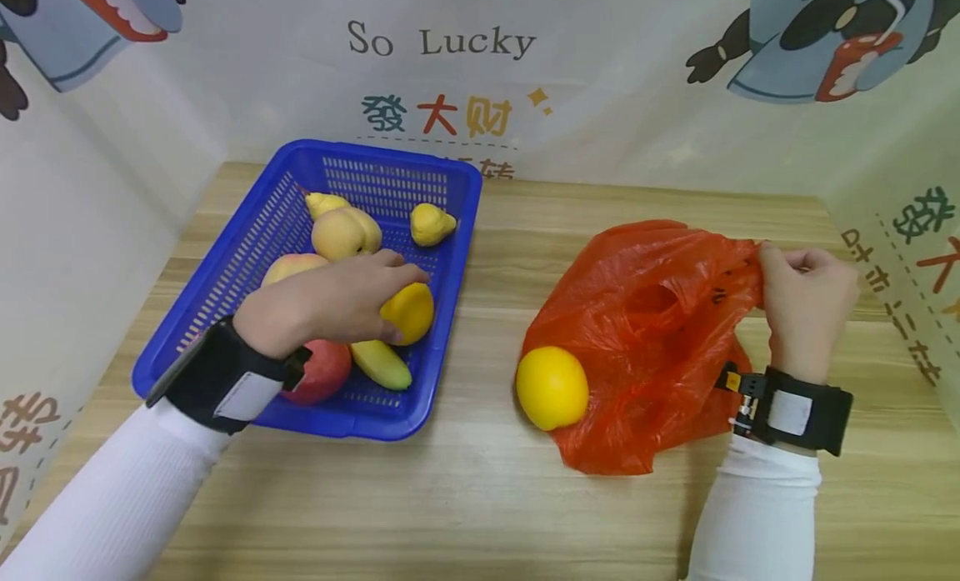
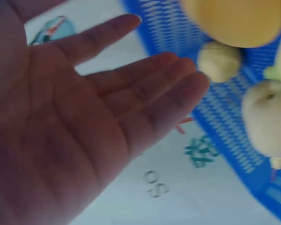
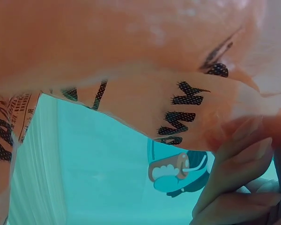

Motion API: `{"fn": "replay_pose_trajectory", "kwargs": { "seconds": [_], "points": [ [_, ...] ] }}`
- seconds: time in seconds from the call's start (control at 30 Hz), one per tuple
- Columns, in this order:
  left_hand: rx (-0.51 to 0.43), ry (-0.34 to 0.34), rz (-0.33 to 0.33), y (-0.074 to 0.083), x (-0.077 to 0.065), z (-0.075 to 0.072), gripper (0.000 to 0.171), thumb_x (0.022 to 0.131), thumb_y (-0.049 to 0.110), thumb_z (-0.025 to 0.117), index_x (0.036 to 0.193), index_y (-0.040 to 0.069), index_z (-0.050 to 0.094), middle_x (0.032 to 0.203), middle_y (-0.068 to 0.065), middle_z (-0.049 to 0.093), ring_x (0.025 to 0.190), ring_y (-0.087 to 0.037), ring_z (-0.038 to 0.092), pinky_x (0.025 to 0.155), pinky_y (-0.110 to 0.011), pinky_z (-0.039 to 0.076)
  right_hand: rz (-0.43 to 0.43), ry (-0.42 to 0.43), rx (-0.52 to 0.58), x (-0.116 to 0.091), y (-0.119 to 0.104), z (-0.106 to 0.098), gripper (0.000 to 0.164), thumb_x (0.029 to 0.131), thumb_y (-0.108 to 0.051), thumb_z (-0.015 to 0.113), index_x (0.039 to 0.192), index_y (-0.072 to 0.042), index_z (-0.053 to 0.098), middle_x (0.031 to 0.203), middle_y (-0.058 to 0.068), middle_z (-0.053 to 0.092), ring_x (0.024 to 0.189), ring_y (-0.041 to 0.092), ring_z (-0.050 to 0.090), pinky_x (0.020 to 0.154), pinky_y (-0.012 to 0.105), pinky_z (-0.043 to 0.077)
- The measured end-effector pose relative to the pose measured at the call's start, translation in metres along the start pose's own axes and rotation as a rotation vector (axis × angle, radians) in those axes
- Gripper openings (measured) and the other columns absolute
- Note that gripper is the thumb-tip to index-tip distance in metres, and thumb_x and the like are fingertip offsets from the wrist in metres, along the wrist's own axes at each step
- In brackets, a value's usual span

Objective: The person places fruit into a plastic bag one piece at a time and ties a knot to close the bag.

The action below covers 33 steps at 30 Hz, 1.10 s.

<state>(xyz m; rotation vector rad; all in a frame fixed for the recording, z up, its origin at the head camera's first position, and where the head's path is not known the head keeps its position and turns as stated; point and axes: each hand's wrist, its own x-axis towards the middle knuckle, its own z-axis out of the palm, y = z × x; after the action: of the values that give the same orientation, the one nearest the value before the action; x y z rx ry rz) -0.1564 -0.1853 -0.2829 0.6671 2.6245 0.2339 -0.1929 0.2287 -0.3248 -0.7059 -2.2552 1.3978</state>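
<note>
My left hand (image 1: 337, 302) is over the blue basket (image 1: 457, 314), beside a yellow fruit (image 1: 408, 313). In the left wrist view the fingers of that hand (image 2: 79, 108) are extended and the palm holds nothing; a gap shows between them and the yellow fruit (image 2: 239, 21). At the right, my right hand (image 1: 810, 302) pinches the edge of a red plastic bag (image 1: 645, 339). The right wrist view has the bag's printed film (image 3: 131, 110) stretched out from the curled fingers (image 3: 239, 183). Against the bag's left side lies a round yellow fruit (image 1: 552, 388).
Around the left hand, the basket holds a small yellow pear (image 1: 432, 224), peach-like fruits (image 1: 345, 232), a red round fruit (image 1: 322, 373) and a greenish-yellow elongated fruit (image 1: 381, 364). Printed white sheeting (image 1: 600, 139) stands behind the wooden table (image 1: 420, 506) and along its sides.
</note>
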Motion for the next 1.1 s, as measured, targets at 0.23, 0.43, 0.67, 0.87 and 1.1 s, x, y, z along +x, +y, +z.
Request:
{"fn": "replay_pose_trajectory", "kwargs": {
  "seconds": [0.23, 0.43, 0.67, 0.87, 1.1],
  "points": [
    [0.055, -0.040, -0.029, -0.013, 0.022, 0.018, 0.072, 0.080, 0.009, 0.078, 0.144, 0.007, 0.045, 0.143, -0.030, 0.044, 0.125, -0.046, 0.050, 0.106, -0.057, 0.042, -0.031, 0.029, -0.026, -0.003, 0.000, -0.001, 0.031, 0.086, -0.028, 0.069, 0.056, -0.026, 0.059, 0.054, -0.020, 0.053, 0.057, 0.004, 0.049, 0.052, 0.020, 0.038],
    [0.125, 0.056, -0.018, -0.023, 0.034, 0.028, 0.065, 0.075, 0.007, 0.078, 0.133, 0.007, 0.049, 0.120, -0.027, 0.054, 0.097, -0.040, 0.061, 0.090, -0.050, 0.052, -0.043, -0.007, -0.013, -0.003, 0.000, -0.002, 0.030, 0.086, -0.028, 0.071, 0.059, -0.026, 0.060, 0.051, -0.020, 0.054, 0.042, 0.001, 0.048, 0.048, 0.018, 0.040],
    [0.128, 0.109, -0.015, -0.034, 0.036, 0.029, 0.064, 0.072, 0.026, 0.082, 0.127, 0.012, 0.052, 0.113, -0.017, 0.063, 0.095, -0.032, 0.061, 0.085, -0.049, 0.053, -0.061, -0.054, 0.017, -0.004, -0.004, 0.000, 0.026, 0.089, -0.028, 0.069, 0.064, -0.024, 0.061, 0.051, -0.023, 0.055, 0.040, -0.002, 0.052, 0.044, 0.015, 0.044],
    [0.086, 0.187, -0.063, -0.029, 0.020, 0.011, 0.067, 0.074, 0.041, 0.080, 0.131, 0.020, 0.052, 0.106, -0.009, 0.067, 0.089, -0.025, 0.061, 0.075, -0.043, 0.051, -0.068, -0.060, 0.039, -0.004, -0.006, 0.001, 0.027, 0.088, -0.026, 0.069, 0.063, -0.025, 0.060, 0.047, -0.023, 0.056, 0.038, -0.004, 0.051, 0.042, 0.014, 0.040],
    [-0.088, 0.299, 0.093, -0.006, 0.003, -0.016, 0.069, 0.076, 0.044, 0.081, 0.136, 0.028, 0.052, 0.125, -0.001, 0.064, 0.101, -0.020, 0.060, 0.086, -0.040, 0.052, -0.058, -0.064, 0.051, -0.003, -0.005, -0.002, 0.024, 0.088, -0.028, 0.070, 0.066, -0.025, 0.061, 0.049, -0.024, 0.058, 0.041, -0.004, 0.054, 0.043, 0.014, 0.042]
  ]
}}
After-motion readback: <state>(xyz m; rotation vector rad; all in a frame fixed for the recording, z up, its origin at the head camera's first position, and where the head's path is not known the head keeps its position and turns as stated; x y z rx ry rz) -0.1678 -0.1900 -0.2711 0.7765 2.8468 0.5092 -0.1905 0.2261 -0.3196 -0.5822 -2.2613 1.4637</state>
